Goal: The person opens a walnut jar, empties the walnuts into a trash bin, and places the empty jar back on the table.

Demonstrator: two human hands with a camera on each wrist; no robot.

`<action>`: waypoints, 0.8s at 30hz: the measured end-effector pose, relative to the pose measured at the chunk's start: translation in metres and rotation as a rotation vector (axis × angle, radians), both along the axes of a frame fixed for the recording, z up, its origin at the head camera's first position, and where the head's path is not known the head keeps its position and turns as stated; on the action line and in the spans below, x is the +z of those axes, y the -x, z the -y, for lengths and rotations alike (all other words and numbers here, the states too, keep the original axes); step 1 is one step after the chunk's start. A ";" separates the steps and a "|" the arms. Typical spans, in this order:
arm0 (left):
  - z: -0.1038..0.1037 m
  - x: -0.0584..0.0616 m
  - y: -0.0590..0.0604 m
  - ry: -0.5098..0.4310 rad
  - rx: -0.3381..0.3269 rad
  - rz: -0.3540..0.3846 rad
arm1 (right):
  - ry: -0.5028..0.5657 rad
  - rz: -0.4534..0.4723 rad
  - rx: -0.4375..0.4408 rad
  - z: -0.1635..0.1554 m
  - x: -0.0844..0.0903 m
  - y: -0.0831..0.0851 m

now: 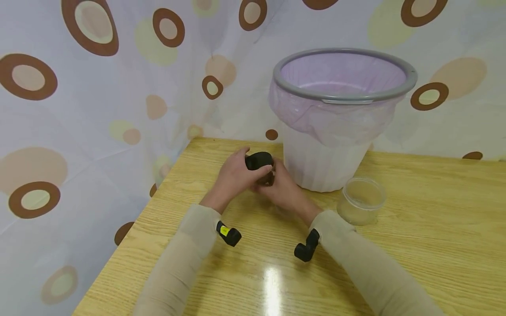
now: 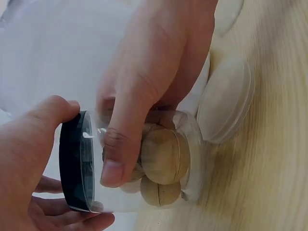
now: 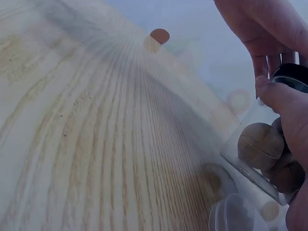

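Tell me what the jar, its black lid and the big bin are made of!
The jar looks like smooth, clear plastic, maybe glass: the round brown things show through. Its black lid is probably plastic, evenly dark and fairly dull, though painted metal is possible. The bin seems smooth white plastic, with moulded-looking ribs.

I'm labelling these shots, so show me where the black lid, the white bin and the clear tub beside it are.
Black lid point(image 2: 73, 163): left wrist view, on its side wall.
White bin point(image 1: 322, 160): head view, on its lower front wall.
Clear tub point(image 1: 357, 213): head view, on its front wall.
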State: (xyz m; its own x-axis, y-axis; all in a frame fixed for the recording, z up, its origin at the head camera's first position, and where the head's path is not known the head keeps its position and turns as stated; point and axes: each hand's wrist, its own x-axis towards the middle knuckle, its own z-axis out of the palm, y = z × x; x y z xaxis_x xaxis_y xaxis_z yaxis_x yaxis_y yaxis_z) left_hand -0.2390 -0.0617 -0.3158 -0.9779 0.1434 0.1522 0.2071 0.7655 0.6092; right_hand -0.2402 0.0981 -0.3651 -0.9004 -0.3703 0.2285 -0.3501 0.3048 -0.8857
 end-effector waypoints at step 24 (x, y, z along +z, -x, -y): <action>0.029 -0.012 -0.050 -0.023 -0.223 -0.071 | -0.523 -0.439 0.017 0.000 0.005 -0.025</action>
State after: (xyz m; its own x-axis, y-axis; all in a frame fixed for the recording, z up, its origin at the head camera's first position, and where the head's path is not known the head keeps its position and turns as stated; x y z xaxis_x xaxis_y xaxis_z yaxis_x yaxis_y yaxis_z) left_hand -0.1887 -0.0909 -0.3280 -0.9090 0.3506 0.2253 0.4126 0.6818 0.6041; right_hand -0.2148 0.0977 -0.3604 -0.7584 -0.5448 0.3577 -0.6516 0.6456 -0.3982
